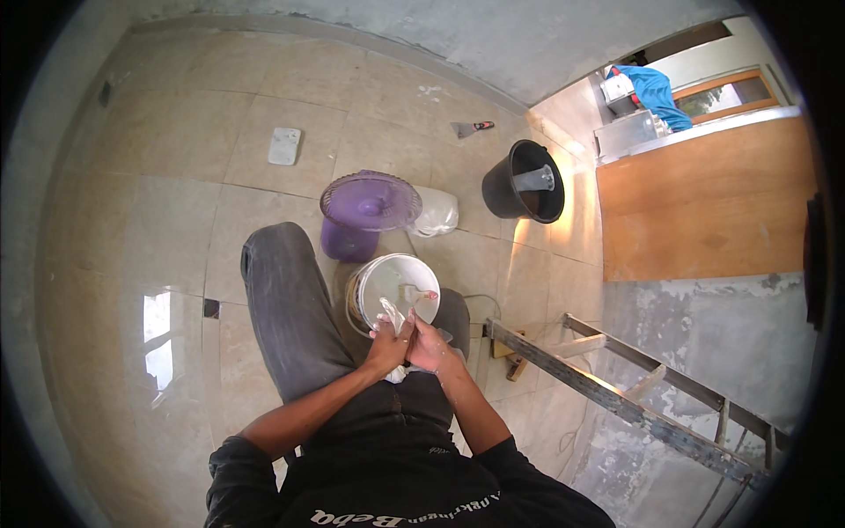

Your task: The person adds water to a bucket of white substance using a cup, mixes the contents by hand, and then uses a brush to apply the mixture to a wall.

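Observation:
My two hands are together over my lap, just at the near rim of a white bucket [355, 304]. A crumpled white sheet [393, 315], plastic or cloth, is gripped between them. Its upper end sticks up past the fingers of my left hand [387, 349], while another pale bit shows below the wrists. My right hand [429, 348] presses in from the other side with its fingers closed. Inside the bucket, which stands between my knees, is something pale, and a small tool [410, 294] with a reddish end leans in it.
Beyond the bucket stand a purple container [350, 242] under a ribbed purple round piece [370, 201], and a white bag [437, 211]. Farther off are a black bucket [503, 189], a putty knife [471, 129] and a white flat piece [283, 146]. A ladder [607, 392] lies right.

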The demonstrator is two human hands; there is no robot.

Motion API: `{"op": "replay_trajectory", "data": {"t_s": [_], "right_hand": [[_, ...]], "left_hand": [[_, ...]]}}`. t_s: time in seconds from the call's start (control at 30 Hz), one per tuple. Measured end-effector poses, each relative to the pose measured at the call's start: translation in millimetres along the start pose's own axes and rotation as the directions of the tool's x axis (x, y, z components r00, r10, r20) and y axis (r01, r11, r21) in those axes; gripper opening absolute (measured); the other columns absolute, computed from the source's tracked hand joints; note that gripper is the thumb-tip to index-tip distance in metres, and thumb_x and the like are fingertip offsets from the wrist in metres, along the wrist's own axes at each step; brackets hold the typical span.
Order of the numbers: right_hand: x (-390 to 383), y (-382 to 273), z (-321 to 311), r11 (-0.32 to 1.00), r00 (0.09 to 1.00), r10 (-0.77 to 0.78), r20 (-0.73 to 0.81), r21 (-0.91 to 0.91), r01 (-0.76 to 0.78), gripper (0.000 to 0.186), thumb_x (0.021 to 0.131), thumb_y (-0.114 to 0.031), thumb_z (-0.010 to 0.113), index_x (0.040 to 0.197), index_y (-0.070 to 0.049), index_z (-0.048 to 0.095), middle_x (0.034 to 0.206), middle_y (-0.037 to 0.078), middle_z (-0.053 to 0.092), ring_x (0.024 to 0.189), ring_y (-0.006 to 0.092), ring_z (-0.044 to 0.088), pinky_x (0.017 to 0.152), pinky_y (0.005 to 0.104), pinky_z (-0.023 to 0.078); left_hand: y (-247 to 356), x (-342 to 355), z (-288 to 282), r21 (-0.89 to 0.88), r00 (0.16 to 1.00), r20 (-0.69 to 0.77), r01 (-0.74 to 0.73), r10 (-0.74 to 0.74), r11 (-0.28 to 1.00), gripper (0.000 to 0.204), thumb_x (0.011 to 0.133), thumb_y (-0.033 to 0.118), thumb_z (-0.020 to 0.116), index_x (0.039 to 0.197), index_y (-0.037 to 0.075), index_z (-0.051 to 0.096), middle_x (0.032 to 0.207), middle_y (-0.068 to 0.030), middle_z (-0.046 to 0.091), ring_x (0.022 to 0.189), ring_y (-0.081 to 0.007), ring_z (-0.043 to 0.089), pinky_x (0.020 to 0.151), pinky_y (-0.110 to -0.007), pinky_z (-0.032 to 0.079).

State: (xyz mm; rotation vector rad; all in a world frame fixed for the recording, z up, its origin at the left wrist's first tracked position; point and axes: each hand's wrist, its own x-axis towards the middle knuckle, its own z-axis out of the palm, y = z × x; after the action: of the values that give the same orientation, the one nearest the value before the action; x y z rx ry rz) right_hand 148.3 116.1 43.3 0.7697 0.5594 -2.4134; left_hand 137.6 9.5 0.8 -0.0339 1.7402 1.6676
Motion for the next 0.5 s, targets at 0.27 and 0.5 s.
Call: {"op": "replay_trajectory", "data": {"t_s": [0.27, 0.5], "right_hand": [[-1.0, 7.7, -11.2, 0.999, 0.999, -0.031, -0.035, 0.026, 0.032, 0.053, 0.094, -0.041, 0.043, 0.128, -0.001, 0.04, 0.123, 0.015, 0.052, 0.12, 0.0327, 0.046, 0.103, 0.0444, 0.034], [-4.1, 1.9, 11.9, 0.999, 0.996, -0.038, -0.079, -0.042, 0.034, 0.048, 0.093, -0.038, 0.046, 0.119, 0.002, 0.047, 0.12, 0.017, 0.053, 0.117, 0.0309, 0.049, 0.101, 0.0418, 0.037]], "left_hand": [[11.8, -5.8, -7.9, -0.12, 0.997, 0.081, 0.015, -0.005, 0.993, 0.037, 0.095, 0.031, 0.035, 0.093, -0.002, 0.051, 0.074, -0.0092, 0.054, 0.056, -0.013, 0.051, 0.042, -0.028, 0.04], [16.9, -6.5, -7.9, 0.005, 0.997, 0.046, 0.061, -0.062, 0.998, 0.041, 0.092, 0.021, 0.033, 0.081, -0.012, 0.056, 0.077, -0.0271, 0.058, 0.071, -0.0361, 0.059, 0.069, -0.044, 0.045]]}}
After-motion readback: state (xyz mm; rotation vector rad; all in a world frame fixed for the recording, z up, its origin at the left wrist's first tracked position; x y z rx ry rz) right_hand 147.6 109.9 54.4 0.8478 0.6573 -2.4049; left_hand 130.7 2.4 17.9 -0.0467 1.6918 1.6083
